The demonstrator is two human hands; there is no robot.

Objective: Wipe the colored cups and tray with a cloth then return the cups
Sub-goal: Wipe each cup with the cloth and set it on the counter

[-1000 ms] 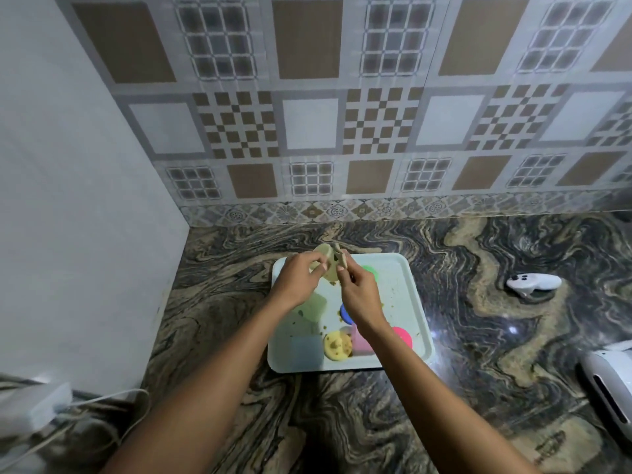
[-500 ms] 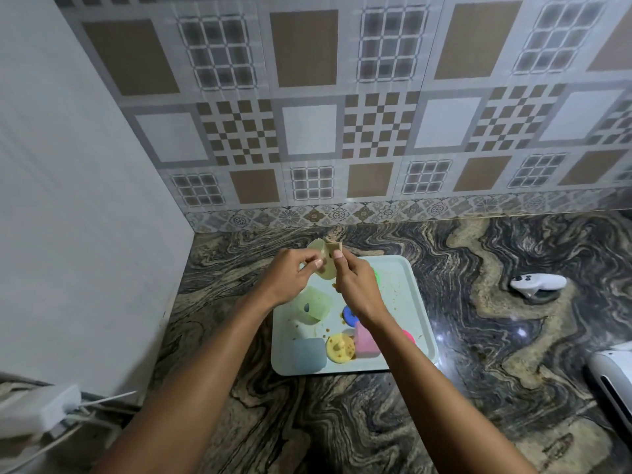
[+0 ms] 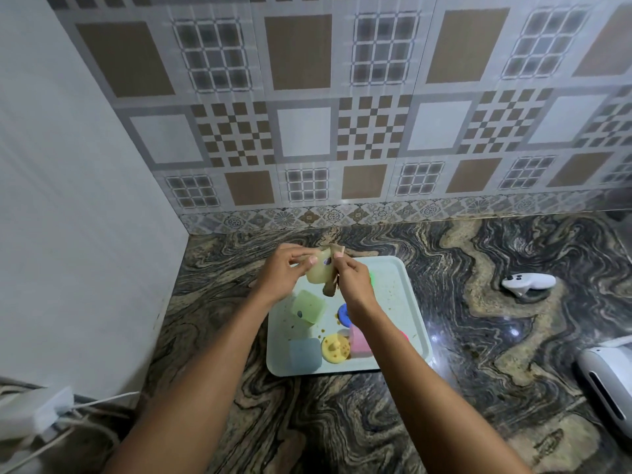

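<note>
1. My left hand [image 3: 284, 273] holds the pale cup [image 3: 317, 272] above the tray's far left corner. Thumb and fingertips are curled and pinch the cup at its left side.
2. My right hand [image 3: 352, 283] pinches the cloth [image 3: 330, 286] between thumb and forefinger, pressing it against the right side of the pale cup. One end of the cloth sticks up above the cup and the other hangs below it. The remaining right fingers are curled; I cannot tell whether they touch the cup.
3. The tray [image 3: 405, 302] lies flat on the counter [image 3: 342, 422], under both hands. Its bare surface shows brown specks and smears.
4. On the tray:
   - green cup [image 3: 307, 306], tilted, just below the left hand;
   - blue cup [image 3: 342, 314], partly hidden by my right wrist;
   - yellow cup [image 3: 336, 348], near the front edge, with brown spots on it;
   - pink cup [image 3: 359, 341], touching the yellow cup's right side, partly under my right forearm;
   - grey-blue cup [image 3: 305, 352], at the front left corner.
5. On the counter, well apart from the tray: a white controller [image 3: 528, 283] to the right, a white device [image 3: 608, 381] at the right edge, and an adapter [image 3: 37, 410] with cables at the left edge.
</note>
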